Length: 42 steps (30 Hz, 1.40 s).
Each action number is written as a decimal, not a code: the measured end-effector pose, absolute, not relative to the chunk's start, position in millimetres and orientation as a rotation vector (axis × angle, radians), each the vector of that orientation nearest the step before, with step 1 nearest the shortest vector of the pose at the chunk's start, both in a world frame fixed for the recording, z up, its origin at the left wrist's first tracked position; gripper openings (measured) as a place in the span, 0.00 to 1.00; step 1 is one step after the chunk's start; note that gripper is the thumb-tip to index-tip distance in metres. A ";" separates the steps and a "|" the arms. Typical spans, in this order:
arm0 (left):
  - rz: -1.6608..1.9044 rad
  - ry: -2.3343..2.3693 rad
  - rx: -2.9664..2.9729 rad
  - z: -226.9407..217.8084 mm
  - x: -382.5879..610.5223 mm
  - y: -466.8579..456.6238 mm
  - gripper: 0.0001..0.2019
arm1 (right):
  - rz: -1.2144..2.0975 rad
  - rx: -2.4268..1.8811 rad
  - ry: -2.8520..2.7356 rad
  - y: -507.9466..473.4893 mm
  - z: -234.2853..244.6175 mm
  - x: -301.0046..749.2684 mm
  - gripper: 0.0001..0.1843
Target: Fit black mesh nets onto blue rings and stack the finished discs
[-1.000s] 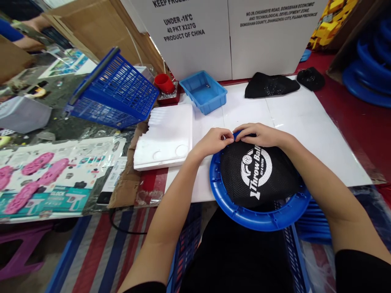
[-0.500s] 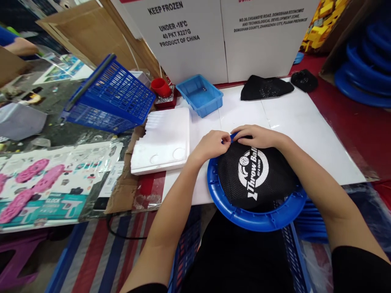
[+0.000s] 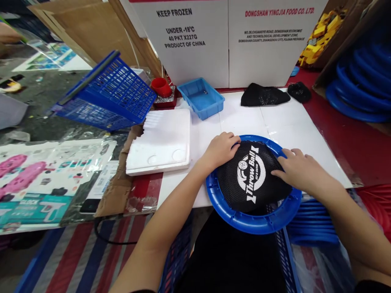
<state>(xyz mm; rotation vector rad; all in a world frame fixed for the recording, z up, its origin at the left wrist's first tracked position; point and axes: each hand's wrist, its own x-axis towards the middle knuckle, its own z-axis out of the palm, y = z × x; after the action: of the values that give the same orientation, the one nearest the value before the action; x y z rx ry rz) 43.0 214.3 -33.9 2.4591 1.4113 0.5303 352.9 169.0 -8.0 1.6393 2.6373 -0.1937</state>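
The blue ring (image 3: 244, 223) is in front of the person, its far side over the white-covered bench (image 3: 305, 126) and its near side reaching out past the bench edge above the lap. Within the ring lies a black mesh (image 3: 226, 179) printed "Throw Ball" in white; at the ring's near right side a gap shows between mesh and rim. At the far left of the ring, the left hand (image 3: 223, 149) has its fingers bent over the rim and has hold of it. At the ring's right side, the right hand (image 3: 301, 170) is loosely spread, thumb well apart from the fingers, the fingers at the rim and the thumb over the mesh; how firmly it presses cannot be told. Left of the ring lies a white foam slab (image 3: 165, 142); beyond the ring, to the left, stands a light blue tray (image 3: 201, 99). Beyond the ring, a little to the right, lie two black pieces (image 3: 265, 96) side by side, and just below the ring's right side is a stack of blue rings (image 3: 314, 226)
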 end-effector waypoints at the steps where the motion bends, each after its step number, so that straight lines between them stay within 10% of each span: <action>1: 0.507 1.456 2.441 -31.9 41.6 212.8 0.11 | -0.181 1.648 2.670 162.1 -14.8 354.4 0.12; 42: 0.877 1.211 1.908 -41.6 15.2 225.3 0.08 | -1.458 1.751 2.880 246.3 -47.4 314.0 0.15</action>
<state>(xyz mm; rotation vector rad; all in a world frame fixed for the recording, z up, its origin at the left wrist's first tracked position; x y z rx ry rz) 15.2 225.3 -41.6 1.9082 1.2114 0.8771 314.0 246.3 -47.4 1.7512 2.8802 -1.4583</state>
